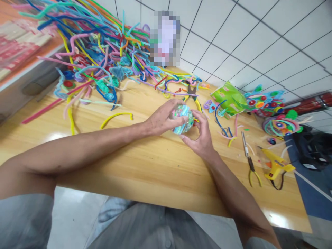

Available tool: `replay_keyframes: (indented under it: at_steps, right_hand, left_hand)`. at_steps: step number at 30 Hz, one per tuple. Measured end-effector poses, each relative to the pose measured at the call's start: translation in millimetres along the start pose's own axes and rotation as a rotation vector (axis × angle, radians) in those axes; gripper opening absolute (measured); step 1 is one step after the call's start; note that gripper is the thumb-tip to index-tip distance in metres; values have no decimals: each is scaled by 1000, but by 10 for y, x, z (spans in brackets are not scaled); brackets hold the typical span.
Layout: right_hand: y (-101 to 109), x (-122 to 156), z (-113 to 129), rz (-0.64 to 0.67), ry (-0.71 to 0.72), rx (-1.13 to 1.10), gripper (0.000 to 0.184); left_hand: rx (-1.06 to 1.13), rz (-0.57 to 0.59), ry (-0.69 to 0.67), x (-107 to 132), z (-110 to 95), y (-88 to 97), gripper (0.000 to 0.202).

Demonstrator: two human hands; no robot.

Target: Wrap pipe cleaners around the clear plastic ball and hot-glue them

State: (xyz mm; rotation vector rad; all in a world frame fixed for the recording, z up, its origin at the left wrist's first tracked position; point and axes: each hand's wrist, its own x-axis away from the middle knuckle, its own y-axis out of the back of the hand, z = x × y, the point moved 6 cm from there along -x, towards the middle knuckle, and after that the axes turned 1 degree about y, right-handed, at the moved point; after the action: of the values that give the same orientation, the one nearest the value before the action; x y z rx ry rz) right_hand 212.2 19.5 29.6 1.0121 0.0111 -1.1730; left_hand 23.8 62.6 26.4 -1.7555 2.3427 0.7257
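In the head view, both bare hands meet over the wooden table (145, 169), around a small rounded multicoloured piece (184, 110) in blue, green and pink. The left hand (162, 118) grips it from the left, thumb laid across its near face and fingers wrapped over the far side. The right hand (202, 136) curls about its right side, with the forefinger and thumb closed in on its edge; how firmly they press, I cannot tell. The piece is between the two palms, apparently lifted off the wood, though its underside is hidden.

The step in hand looks like handling or shaping this piece rather than fetching material: neither hand holds a tool. A next move from this hold seems to call for one hand steadying the piece while the other's fingers work or turn it, with light pressure in case its surface gives.

Just beyond the hands lie yellow-handled pliers (192, 90), jaws pointing away. A tangled heap of pipe cleaners (103, 52) fills the far left, and one yellow pipe cleaner (115, 117) lies bent nearer the left forearm. To the right are a green packet (230, 99), a second pair of pliers (251, 167) and a yellow glue gun (277, 162).
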Motion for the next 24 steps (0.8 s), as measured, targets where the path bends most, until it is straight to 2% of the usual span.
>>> replay_keyframes:
  at_steps: [5,13,17,20,24]
  right_hand:
    - [6,6,-3,38,3,3,90]
    - [8,9,-44,17,-137,-40,82]
    - [13,7,-83,74,-177,-110,84]
    - [55,-1,-76,43,-161,-84,80]
    - [76,-13,-32,-7,-83,16,74]
  left_hand:
    - [164,37,219,-65,85,19,42]
    - [251,27,264,-79,113,5,31]
    - [366,30,424,-110,221,-26,37]
    - [472,110,521,-136,303,-88,39]
    - [597,237,490,-155,325,-151,44]
